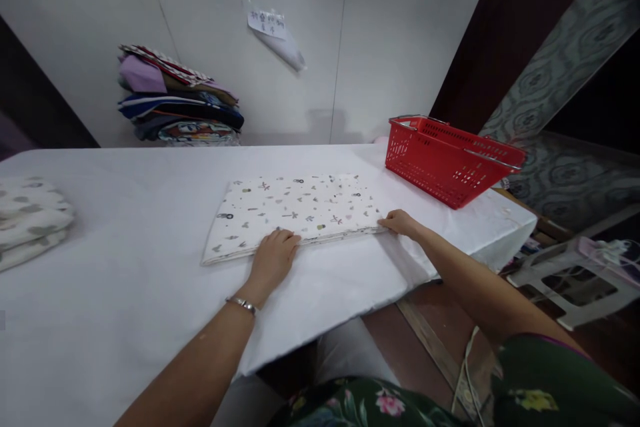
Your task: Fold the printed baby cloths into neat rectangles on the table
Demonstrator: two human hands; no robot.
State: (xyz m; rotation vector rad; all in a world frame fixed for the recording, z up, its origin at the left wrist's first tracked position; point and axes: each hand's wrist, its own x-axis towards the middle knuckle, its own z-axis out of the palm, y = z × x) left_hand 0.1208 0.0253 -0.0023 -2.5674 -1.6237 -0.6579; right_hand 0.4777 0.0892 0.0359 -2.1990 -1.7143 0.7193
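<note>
A folded white cloth printed with small plants and hearts lies flat on the white-covered table. Along its near edge, left of the middle, my left hand has its fingers bent over the layers, thumb side toward the right. My right hand pinches the near right corner of the same cloth. Stacked layers show along the edge between both hands. The undersides of my fingers are hidden.
A red plastic basket stands at the back right. Folded fabrics are piled against the wall at the back left. Another white cloth with grey spots lies at the far left. A white stool is beyond the table's right end.
</note>
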